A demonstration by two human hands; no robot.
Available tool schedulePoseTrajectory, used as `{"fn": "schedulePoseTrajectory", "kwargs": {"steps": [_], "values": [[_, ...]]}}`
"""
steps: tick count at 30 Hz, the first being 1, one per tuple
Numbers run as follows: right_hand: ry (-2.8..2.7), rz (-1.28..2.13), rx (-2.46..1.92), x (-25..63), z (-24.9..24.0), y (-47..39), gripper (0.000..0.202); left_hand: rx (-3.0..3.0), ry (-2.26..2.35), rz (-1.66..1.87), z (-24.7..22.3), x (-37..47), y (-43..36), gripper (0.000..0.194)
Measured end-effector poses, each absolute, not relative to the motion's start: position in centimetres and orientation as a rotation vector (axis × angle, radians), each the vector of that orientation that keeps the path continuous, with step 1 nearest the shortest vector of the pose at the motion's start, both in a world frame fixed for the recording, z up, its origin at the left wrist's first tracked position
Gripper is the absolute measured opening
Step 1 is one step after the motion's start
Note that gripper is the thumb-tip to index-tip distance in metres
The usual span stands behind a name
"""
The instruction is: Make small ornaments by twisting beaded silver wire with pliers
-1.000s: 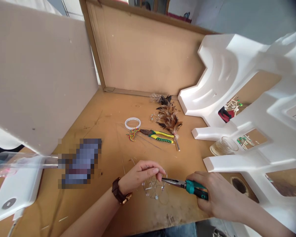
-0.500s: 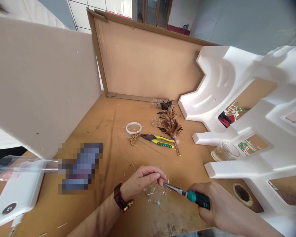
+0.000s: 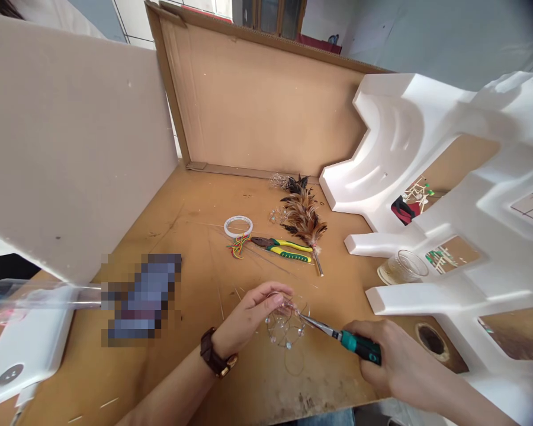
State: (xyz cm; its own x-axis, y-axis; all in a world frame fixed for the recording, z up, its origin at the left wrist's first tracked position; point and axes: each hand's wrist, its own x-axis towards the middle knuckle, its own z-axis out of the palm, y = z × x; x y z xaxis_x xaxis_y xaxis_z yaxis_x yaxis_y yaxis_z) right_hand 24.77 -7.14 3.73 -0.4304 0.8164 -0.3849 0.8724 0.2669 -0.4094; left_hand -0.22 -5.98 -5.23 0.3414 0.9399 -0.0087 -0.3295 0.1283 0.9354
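Between thumb and fingers, my left hand (image 3: pixel 261 309) pinches a looped wire piece with clear beads (image 3: pixel 288 331), which hangs over the front of the table. My right hand (image 3: pixel 384 352) is wrapped round the green and black handles of long-nose pliers (image 3: pixel 355 343). Their thin metal tips reach the wire close to my left fingertips; whether they grip it I cannot tell. Beyond my hands lie yellow and green combination pliers (image 3: pixel 288 249), a white ring-shaped roll (image 3: pixel 238 226), a bundle of coloured strings (image 3: pixel 238 245) and a brown feather duster (image 3: pixel 304 216).
White moulded foam (image 3: pixel 395 242) stands along the right, with a glass cup (image 3: pixel 403 268) beside it. A cardboard panel (image 3: pixel 266 106) closes off the back and a pale board (image 3: pixel 71 148) the left. A blurred-out phone-like object (image 3: pixel 146 299) and a white device (image 3: pixel 35 349) lie at left.
My left hand has lifted slightly, and the beaded wire piece has turned and shifted a little right. The pliers' tips have moved slightly right and stay at the wire. The view has tilted slightly.
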Motion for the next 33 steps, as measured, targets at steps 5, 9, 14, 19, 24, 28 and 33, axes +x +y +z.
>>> {"fn": "schedulePoseTrajectory", "kwargs": {"steps": [5,9,14,19,24,28,33], "values": [[2.445,-0.851,1.689,24.7,3.1,-7.4,0.026,1.133,0.925,1.057,-4.2,0.3,-6.3,0.032],[2.463,-0.804,1.717,24.5,2.7,-7.7,0.032,1.200,0.950,1.072,-4.1,0.4,-6.4,0.032],[2.480,-0.755,1.725,24.5,2.5,-7.9,0.036,1.207,0.911,1.119,-4.6,0.2,-6.2,0.027],[2.500,-0.691,1.716,24.7,1.9,-8.1,0.039,1.247,0.967,1.159,-4.9,0.3,-6.2,0.028],[2.541,-0.531,1.706,24.7,1.4,-8.4,0.040,1.327,1.025,1.179,-4.2,0.3,-6.3,0.026],[2.538,-0.513,1.693,24.6,1.4,-8.5,0.039,1.331,1.048,1.164,-3.8,0.3,-6.3,0.025],[2.590,-0.386,1.692,25.2,0.9,-8.2,0.041,1.086,1.133,1.129,-4.9,0.5,-5.9,0.029]]}}
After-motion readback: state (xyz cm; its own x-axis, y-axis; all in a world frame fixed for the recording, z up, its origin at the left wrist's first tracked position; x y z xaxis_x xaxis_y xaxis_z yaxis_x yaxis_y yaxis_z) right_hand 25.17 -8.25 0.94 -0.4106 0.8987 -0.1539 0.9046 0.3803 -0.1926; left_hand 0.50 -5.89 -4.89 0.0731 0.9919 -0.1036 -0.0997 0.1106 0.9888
